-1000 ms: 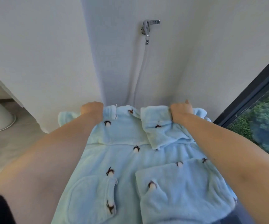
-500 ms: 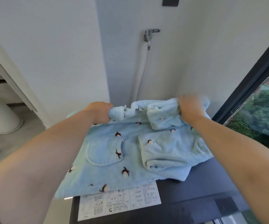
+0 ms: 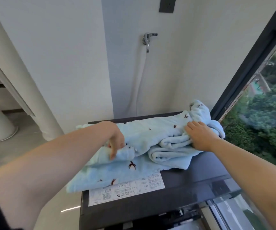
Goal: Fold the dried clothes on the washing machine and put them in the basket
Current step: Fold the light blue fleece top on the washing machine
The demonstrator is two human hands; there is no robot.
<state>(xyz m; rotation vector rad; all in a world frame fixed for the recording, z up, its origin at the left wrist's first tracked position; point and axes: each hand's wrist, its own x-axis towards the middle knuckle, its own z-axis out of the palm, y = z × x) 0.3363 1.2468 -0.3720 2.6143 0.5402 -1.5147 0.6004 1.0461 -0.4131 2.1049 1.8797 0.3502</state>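
We held both bare arms stretched forward, the forearms coming in from the lower corners. Our left hand (image 3: 116,141) hung palm-down from a bent wrist, its fingers curled and pinching a fold of the light blue garment (image 3: 150,133). Our right hand (image 3: 198,137) lay flat on that garment, its fingers straight and close together.

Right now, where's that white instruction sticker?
In the head view, the sticker lies front left on top of the dark washing machine, its far edge under the light blue garment.
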